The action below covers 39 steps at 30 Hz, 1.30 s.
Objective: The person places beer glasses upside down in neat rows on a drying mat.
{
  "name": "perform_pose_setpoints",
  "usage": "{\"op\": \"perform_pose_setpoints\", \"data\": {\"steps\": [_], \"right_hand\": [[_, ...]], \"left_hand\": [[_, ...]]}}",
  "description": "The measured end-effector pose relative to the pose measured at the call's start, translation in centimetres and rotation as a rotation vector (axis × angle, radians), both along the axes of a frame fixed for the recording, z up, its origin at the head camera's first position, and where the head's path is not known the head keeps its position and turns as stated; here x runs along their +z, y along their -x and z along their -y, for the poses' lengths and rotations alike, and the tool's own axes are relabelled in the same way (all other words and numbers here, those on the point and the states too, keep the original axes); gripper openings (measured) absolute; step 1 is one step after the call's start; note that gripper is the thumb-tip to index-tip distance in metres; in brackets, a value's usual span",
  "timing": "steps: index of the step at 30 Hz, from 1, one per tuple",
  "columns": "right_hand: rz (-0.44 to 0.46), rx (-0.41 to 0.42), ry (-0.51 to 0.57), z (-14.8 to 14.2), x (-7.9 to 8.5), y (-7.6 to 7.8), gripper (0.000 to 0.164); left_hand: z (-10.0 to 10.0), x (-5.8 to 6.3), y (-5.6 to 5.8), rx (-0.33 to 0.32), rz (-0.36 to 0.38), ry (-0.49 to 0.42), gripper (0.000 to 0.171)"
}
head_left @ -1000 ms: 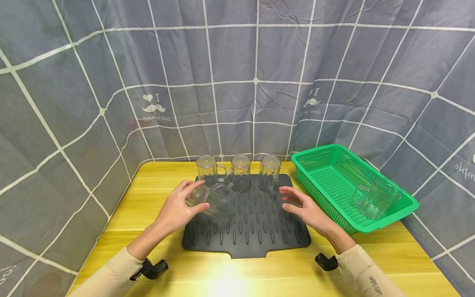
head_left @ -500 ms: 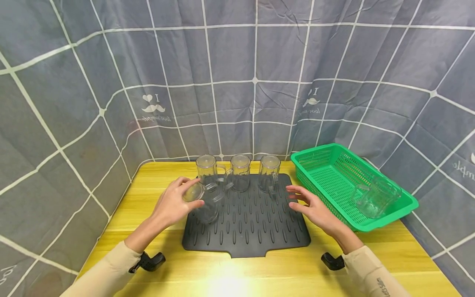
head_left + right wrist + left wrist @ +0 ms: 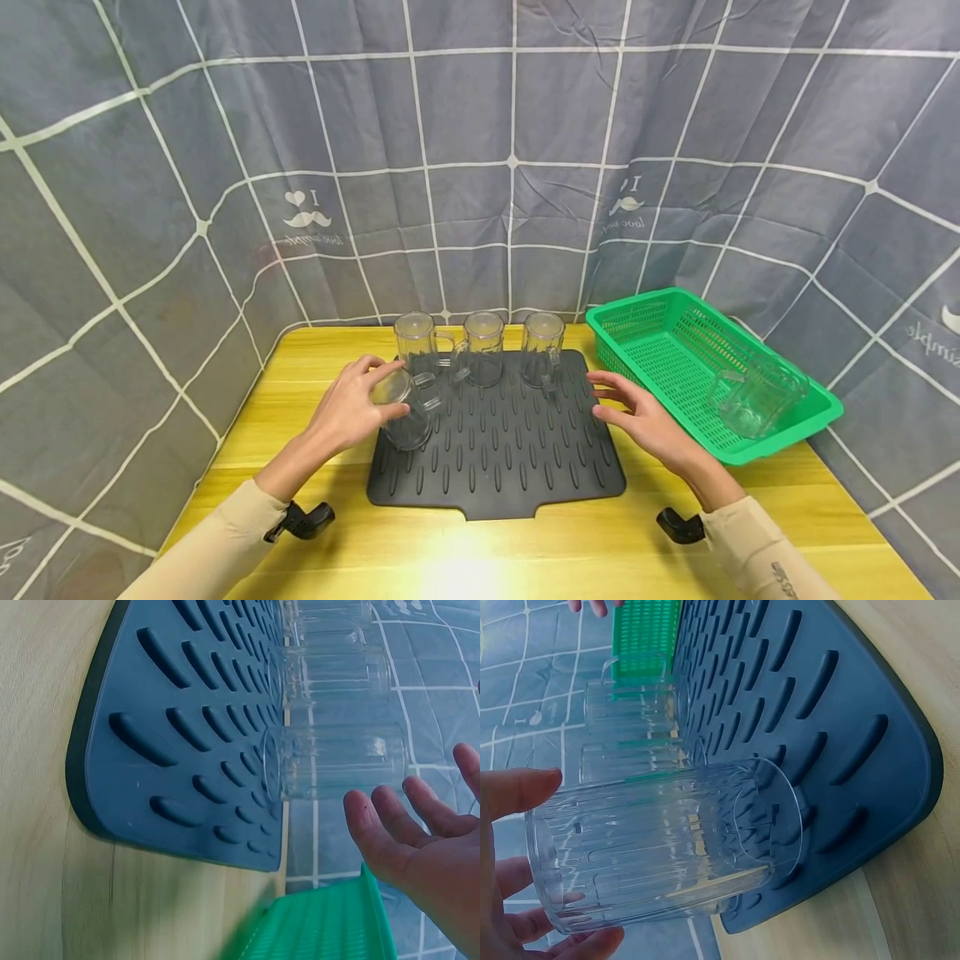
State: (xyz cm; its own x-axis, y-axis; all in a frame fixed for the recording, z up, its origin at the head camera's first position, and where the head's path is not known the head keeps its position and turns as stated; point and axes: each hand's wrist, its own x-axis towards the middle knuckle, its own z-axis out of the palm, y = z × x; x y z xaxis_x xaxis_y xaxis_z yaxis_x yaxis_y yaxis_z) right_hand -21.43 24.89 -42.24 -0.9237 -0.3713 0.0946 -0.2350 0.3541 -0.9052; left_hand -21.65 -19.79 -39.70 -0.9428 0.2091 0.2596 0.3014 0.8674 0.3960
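Note:
My left hand (image 3: 352,408) grips a clear glass mug (image 3: 409,427) by its base end, fingers and thumb round it. The mug is upside down over the left part of a black ridged drying mat (image 3: 498,467), handle toward the right. In the left wrist view the mug's (image 3: 660,847) rim is at the mat; full contact I cannot tell. Three more glass mugs, a left one (image 3: 415,333), a middle one (image 3: 483,346) and a right one (image 3: 542,350), stand inverted along the mat's back. My right hand (image 3: 641,421) hovers by the mat's right edge, fingers loosely bent, holding nothing.
A green plastic basket (image 3: 663,362) stands at the right on the wooden table (image 3: 315,367). Inside it one glass mug (image 3: 757,400) lies tilted against the near right end. A grey checked curtain (image 3: 472,208) surrounds the table at the back and sides.
My left hand has moved left with the mug, turning it from tilted to nearly upright, rim down, at the mat. My right hand has drifted right, toward the basket.

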Motion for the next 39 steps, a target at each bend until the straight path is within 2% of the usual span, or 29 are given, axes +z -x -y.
{"op": "perform_pose_setpoints", "data": {"steps": [8,12,27,39], "right_hand": [[-0.045,-0.023,0.0,-0.4,0.2,0.1,0.054],[-0.032,-0.038,-0.021,-0.7,0.6,0.0,0.054],[-0.059,-0.052,-0.048,-2.1,2.0,-0.3,0.052],[-0.063,-0.094,-0.144,-3.9,4.0,-0.4,0.055]], "left_hand": [[-0.1,-0.1,0.5,-0.052,0.026,0.008,0.069],[-0.1,-0.2,0.8,-0.073,0.035,0.001,0.071],[0.3,-0.5,1.1,-0.135,0.102,-0.101,0.072],[0.3,-1.4,1.0,-0.167,0.059,-0.149,0.074]]}}
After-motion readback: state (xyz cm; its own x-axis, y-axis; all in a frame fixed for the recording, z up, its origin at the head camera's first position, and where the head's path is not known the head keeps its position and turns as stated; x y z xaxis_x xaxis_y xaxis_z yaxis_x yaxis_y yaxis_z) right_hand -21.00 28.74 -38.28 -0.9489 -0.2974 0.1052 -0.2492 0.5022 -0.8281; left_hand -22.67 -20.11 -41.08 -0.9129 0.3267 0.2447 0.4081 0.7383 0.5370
